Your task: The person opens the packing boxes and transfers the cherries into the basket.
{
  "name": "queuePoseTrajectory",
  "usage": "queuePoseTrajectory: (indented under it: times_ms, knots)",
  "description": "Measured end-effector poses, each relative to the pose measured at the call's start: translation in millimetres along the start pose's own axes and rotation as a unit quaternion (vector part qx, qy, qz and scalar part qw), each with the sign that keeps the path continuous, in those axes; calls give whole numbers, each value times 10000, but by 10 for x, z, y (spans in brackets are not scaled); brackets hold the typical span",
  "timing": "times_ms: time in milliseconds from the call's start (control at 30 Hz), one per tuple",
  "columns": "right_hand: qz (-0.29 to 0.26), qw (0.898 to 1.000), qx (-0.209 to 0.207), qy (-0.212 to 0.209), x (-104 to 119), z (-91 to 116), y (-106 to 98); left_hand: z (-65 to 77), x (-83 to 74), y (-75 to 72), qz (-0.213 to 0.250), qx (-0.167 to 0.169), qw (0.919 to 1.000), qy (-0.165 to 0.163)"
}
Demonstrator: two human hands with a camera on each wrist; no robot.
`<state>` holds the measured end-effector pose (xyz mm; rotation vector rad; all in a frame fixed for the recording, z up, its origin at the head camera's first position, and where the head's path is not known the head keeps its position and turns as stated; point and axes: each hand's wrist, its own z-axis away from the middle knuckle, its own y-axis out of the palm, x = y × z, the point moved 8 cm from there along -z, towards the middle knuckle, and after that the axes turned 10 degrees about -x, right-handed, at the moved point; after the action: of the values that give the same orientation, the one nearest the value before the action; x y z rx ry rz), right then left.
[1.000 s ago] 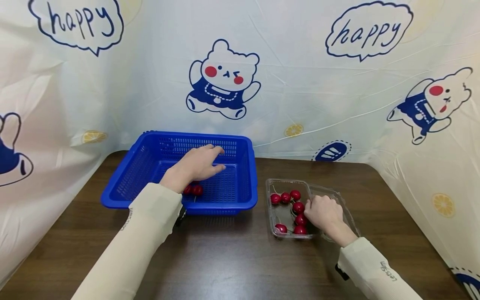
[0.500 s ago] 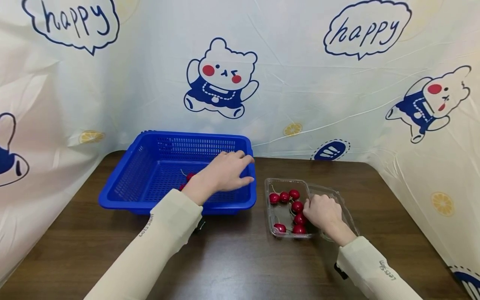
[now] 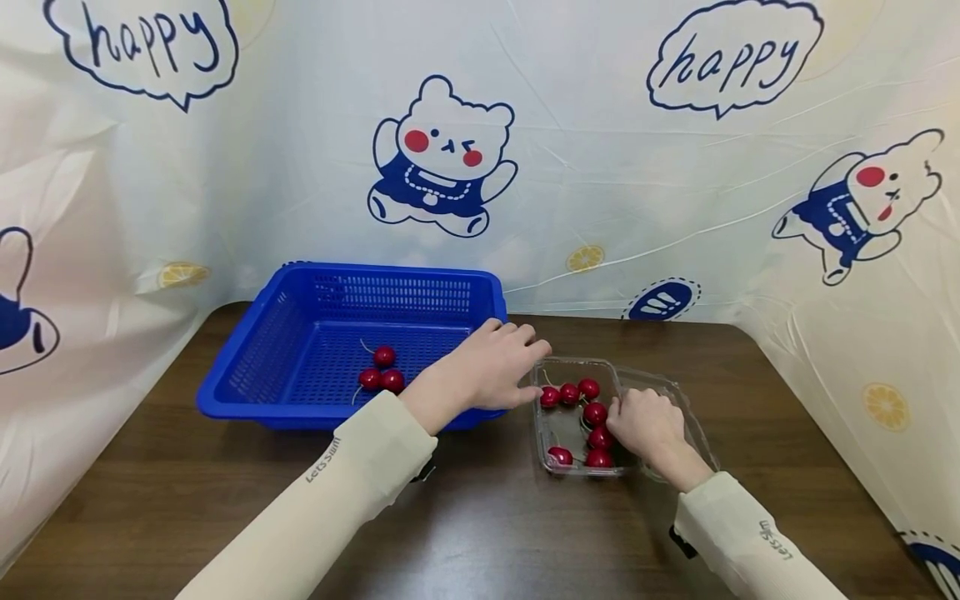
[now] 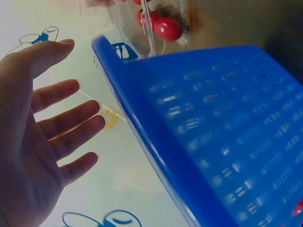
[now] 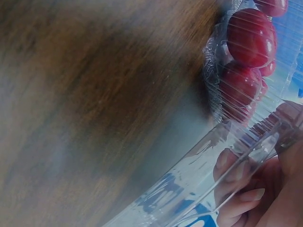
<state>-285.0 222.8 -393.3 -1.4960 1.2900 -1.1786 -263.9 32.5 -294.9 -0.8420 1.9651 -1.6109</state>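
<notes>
My left hand [image 3: 491,364] hangs over the right end of a blue plastic basket [image 3: 251,410], its fingertips right by the left rim of a clear plastic box [image 3: 557,425]. In the left wrist view its fingers [image 4: 71,118] are spread and hold nothing. Several red cherries [image 3: 599,437] with stems lie in the box. My right hand [image 3: 648,425] grips the box's right edge; the right wrist view shows its curled fingers [image 5: 239,201] through the clear plastic. In the basket lie 3 cherries [image 3: 384,357], grouped near the middle.
The box's clear lid [image 3: 697,425] lies folded out to the right, partly behind my right hand. Both containers stand on a dark brown wooden table [image 3: 480,525]. A printed cloth [image 3: 585,192] with cartoon bears hangs behind and at the sides.
My left hand has moved right, from over the inside of the basket to the box's left rim, uncovering the cherries in the basket. My right hand has stayed at the box's edge.
</notes>
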Motion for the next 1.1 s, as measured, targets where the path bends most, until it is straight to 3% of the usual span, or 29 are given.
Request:
queuePoseTrajectory:
  times_ms: [233, 500, 767, 1100]
  knots:
    - [22, 10000, -12, -6, -5, -6, 9, -19, -158, 47, -333, -112, 9986, 401]
    - [10, 10000, 47, 45, -13, -2, 16, -35, -446, 159, -687, -129, 9921, 1038]
    - [-28, 9999, 71, 68, -8, -1, 10, -27, -590, 357, -692, 41, 9900, 1232]
    - [-33, 10000, 44, 62, -5, -4, 8, -51, -685, 503, -924, 102, 9868, 1326]
